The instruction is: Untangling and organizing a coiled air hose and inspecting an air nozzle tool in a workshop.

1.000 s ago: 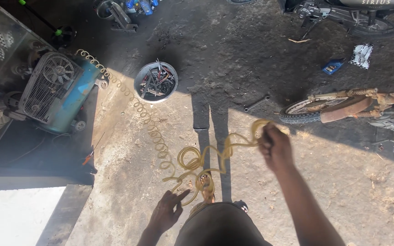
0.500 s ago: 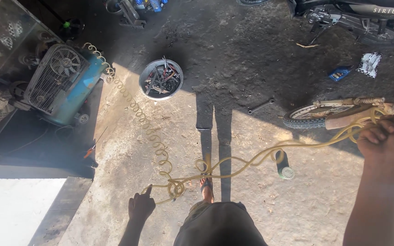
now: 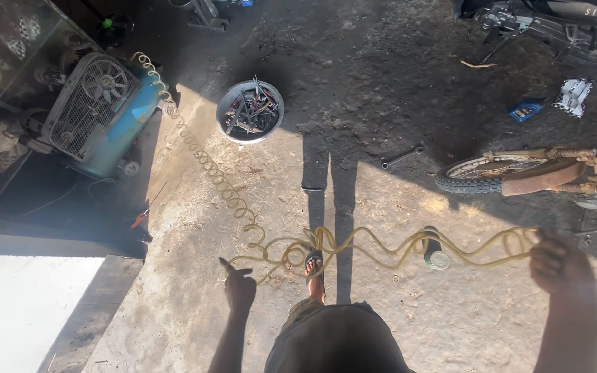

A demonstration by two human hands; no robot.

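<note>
A blue compressor (image 3: 101, 114) sits far beyond the left hand (image 3: 238, 289). From it a yellow coiled hose (image 3: 354, 250) runs across the dirt to the right hand (image 3: 560, 264), whose fingers seem clamped around its end. The left fingers hang loose, empty. The hose looks light, springy and tangle-prone.

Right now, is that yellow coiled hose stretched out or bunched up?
Stretched out: the yellow hose runs in loose waves from the compressor to the right hand, whose grip holds it.
</note>
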